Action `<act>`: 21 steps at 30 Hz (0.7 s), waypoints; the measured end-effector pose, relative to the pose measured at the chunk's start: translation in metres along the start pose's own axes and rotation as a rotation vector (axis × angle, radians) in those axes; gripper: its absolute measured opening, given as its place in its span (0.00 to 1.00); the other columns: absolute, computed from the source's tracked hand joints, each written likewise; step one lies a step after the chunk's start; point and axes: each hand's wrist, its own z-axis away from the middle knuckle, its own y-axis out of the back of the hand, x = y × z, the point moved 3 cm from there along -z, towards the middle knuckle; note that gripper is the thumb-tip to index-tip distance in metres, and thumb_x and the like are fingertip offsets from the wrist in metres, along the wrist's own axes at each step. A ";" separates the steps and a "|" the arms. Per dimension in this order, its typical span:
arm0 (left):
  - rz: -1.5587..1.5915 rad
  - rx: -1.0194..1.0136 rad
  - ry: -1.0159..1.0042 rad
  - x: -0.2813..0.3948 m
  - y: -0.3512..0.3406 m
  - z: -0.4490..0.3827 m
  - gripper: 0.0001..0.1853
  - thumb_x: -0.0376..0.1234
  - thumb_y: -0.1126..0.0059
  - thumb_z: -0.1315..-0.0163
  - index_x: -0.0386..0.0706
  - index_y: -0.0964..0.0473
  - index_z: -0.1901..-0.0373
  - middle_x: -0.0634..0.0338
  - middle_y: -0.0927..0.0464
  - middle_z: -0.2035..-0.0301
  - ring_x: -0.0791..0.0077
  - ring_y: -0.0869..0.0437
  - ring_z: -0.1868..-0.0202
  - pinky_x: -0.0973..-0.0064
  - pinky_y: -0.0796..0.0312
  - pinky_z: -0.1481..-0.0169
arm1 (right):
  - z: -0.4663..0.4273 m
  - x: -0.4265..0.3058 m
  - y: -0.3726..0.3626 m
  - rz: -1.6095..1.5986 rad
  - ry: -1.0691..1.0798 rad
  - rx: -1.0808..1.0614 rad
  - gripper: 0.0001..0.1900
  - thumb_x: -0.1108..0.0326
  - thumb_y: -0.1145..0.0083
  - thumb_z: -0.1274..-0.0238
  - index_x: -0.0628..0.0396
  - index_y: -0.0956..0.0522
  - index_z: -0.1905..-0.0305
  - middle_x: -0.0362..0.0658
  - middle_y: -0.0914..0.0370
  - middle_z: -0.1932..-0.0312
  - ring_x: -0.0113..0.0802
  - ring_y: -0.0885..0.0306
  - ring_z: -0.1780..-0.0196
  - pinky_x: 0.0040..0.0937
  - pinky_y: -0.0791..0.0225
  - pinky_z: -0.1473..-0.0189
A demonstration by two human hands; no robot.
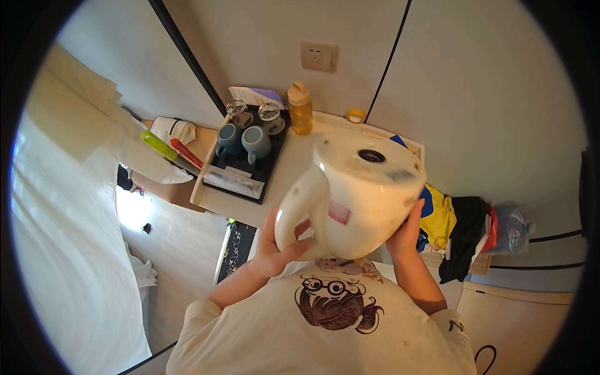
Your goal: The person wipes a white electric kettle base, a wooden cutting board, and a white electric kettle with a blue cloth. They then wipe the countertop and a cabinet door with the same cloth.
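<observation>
A cream-white electric kettle (356,201) is held up before my chest, tilted so that its underside, with a round black connector socket (371,156), faces up. My left hand (276,248) grips the kettle's thick handle. Against the right side of the kettle's body rests my right hand (407,229); some of its fingers are hidden behind the body. Small stickers show on the side and the underside. The kettle is above a white-rimmed desk (262,213), and its lower end is near my printed T-shirt.
On the desk, a black tray (268,180) holds two mugs (256,140), two glasses (271,118) and packets. A yellow-brown bottle (300,110) and a tape roll (355,116) stand behind. Clothes (440,215) and a clear plastic jug (513,228) lie right. A wall socket (319,56) is above.
</observation>
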 end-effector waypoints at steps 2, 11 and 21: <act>-0.514 -0.199 -0.122 0.008 -0.004 -0.008 0.40 0.20 0.41 0.47 0.37 0.47 0.31 0.53 0.41 0.33 0.61 0.37 0.32 0.67 0.42 0.32 | 0.004 -0.004 0.004 -0.025 0.189 -0.110 0.31 0.43 0.65 0.28 0.53 0.43 0.30 0.48 0.39 0.33 0.42 0.37 0.32 0.42 0.37 0.35; -0.625 -0.021 0.156 0.016 -0.010 -0.015 0.34 0.27 0.36 0.45 0.33 0.37 0.36 0.50 0.34 0.36 0.71 0.26 0.41 0.74 0.35 0.38 | 0.008 -0.002 0.002 -0.140 0.061 0.232 0.33 0.39 0.69 0.28 0.54 0.40 0.32 0.47 0.38 0.33 0.41 0.34 0.35 0.39 0.38 0.35; -0.811 0.117 0.344 0.008 -0.004 -0.022 0.23 0.28 0.35 0.46 0.34 0.25 0.47 0.53 0.22 0.48 0.74 0.20 0.51 0.76 0.29 0.46 | -0.047 -0.046 0.009 0.577 0.044 -0.377 0.32 0.40 0.59 0.31 0.60 0.24 0.45 0.49 0.24 0.44 0.40 0.26 0.42 0.37 0.37 0.38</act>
